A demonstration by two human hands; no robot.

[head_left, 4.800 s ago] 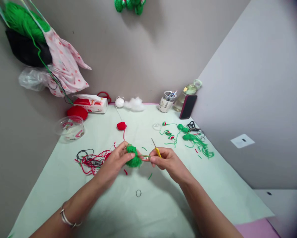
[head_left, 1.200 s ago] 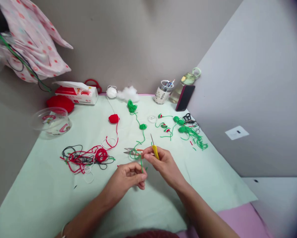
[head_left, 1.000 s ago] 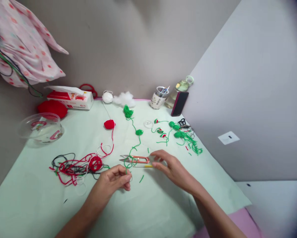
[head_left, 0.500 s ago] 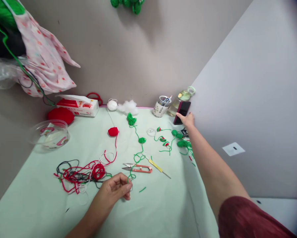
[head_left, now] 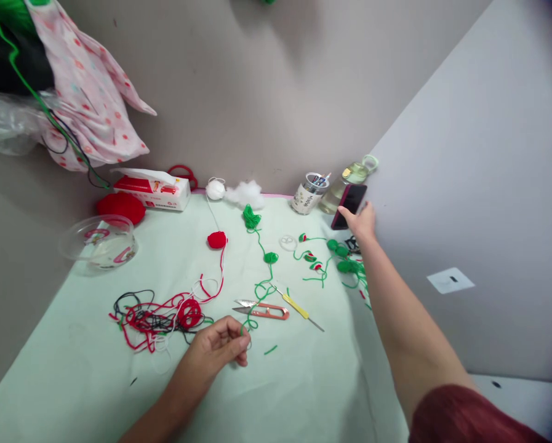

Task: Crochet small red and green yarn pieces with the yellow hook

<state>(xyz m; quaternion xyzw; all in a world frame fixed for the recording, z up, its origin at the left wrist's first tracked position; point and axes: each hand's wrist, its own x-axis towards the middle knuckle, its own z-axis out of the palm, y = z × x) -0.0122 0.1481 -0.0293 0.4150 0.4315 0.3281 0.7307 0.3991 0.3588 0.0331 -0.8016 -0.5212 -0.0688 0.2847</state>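
Phone (head_left: 349,206), dark-faced, magenta-edged, is tilted in front of bottle (head_left: 332,197), gripped by right hand (head_left: 361,221). Green yarn (head_left: 271,258), part-balled, is looped over snips (head_left: 276,312), pinched in left hand (head_left: 220,344) fingertips. Pens (head_left: 321,179) are held in cup (head_left: 306,199).

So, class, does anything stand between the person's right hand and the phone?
Nothing visible does. The right hand is at the phone, its thumb overlapping the phone's front in this view. The bottle stands beyond the phone, not between them.
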